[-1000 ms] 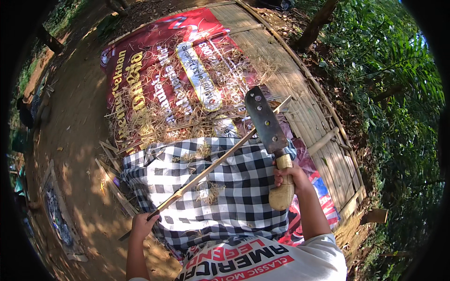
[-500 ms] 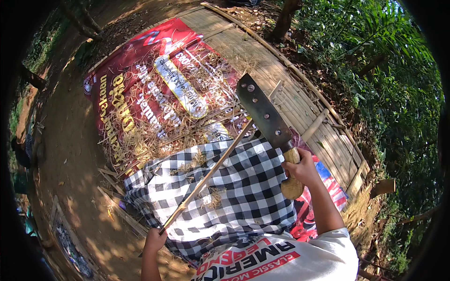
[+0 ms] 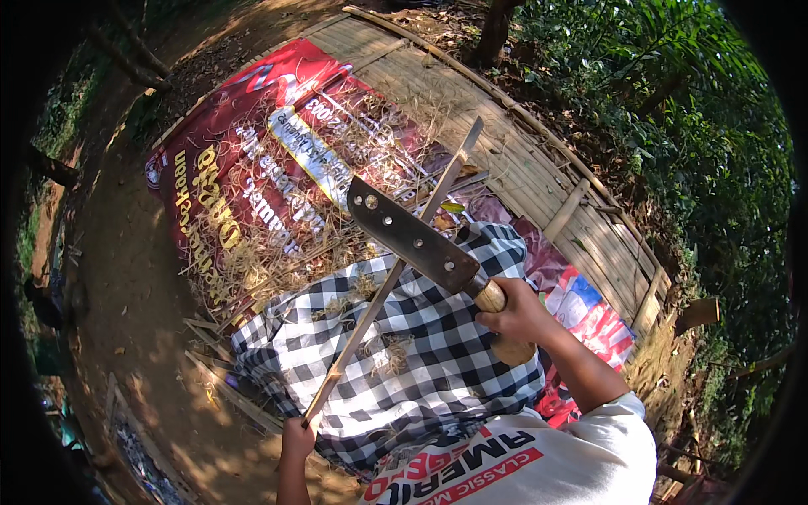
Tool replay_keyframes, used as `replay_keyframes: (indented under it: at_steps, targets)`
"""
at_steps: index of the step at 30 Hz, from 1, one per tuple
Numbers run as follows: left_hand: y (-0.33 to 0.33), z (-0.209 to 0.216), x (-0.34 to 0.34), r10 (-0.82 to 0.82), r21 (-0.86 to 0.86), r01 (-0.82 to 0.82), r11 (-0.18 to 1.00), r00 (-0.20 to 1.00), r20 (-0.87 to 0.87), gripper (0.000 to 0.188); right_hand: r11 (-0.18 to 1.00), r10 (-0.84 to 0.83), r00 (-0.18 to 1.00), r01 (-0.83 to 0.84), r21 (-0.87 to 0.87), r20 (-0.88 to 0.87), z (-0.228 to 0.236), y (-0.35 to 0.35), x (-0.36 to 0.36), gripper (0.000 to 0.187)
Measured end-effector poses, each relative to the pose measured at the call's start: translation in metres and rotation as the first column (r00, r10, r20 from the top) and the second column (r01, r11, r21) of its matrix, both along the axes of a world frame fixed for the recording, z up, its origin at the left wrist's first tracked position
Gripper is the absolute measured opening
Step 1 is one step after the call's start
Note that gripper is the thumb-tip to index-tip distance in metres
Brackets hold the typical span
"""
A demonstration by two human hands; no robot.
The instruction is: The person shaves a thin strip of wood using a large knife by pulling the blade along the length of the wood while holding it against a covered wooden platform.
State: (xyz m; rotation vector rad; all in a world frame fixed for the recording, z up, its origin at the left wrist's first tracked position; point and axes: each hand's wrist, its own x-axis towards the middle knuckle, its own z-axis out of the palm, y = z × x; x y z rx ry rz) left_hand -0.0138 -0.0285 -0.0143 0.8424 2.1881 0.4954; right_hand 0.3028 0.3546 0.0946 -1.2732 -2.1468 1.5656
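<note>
In my right hand (image 3: 515,311) is a broad machete (image 3: 417,241), its fingers wrapped round the pale wooden handle. The dark blade has several bright rivets and points up to the left. My left hand (image 3: 298,438) grips the lower end of a long, thin bamboo strip (image 3: 347,358), which slants up to the right. The blade crosses over the strip near its middle; whether they touch I cannot tell. Under both lies a black-and-white checked cloth (image 3: 459,358) spread over my lap, with a small tuft of shavings (image 3: 390,358) on it.
Ahead, a red printed banner (image 3: 286,71) strewn with curly shavings (image 3: 252,269) covers part of a slatted bamboo platform (image 3: 513,143). Dirt ground (image 3: 126,278) lies to the left, dense green plants (image 3: 673,151) to the right. Beyond the platform stands a tree trunk (image 3: 497,34).
The machete has moved left and down, its blade tilting further left across the strip. My left hand has shifted a little right, and the strip's far end now reaches higher.
</note>
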Motion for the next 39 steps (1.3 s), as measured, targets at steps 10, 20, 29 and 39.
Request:
replay_keyframes:
  at_steps: [10, 20, 29, 39]
  targets:
    - [-0.008, -0.012, -0.001, -0.006, 0.068, 0.005, 0.998, 1.000, 0.006, 0.047, 0.975, -0.079, 0.996, 0.086, -0.206, 0.045, -0.039, -0.032, -0.011, 0.029]
    - [-0.010, -0.019, 0.004, 0.049, 0.081, -0.054, 0.995, 0.996, 0.068, 0.044, 0.951, -0.279, 0.954, 0.258, -0.170, -0.108, -0.011, 0.009, -0.020, 0.021]
    - [-0.005, -0.014, 0.006, 0.039, 0.113, -0.057, 0.992, 0.987, 0.155, 0.043, 0.964, 0.160, 0.986, -0.168, -0.207, -0.054, -0.030, -0.061, -0.039, 0.026]
    - [-0.001, -0.005, 0.009, 0.105, 0.036, -0.112, 0.993, 0.982, 0.158, 0.040, 0.982, -0.068, 0.992, 0.085, -0.167, 0.102, -0.042, -0.059, -0.049, 0.038]
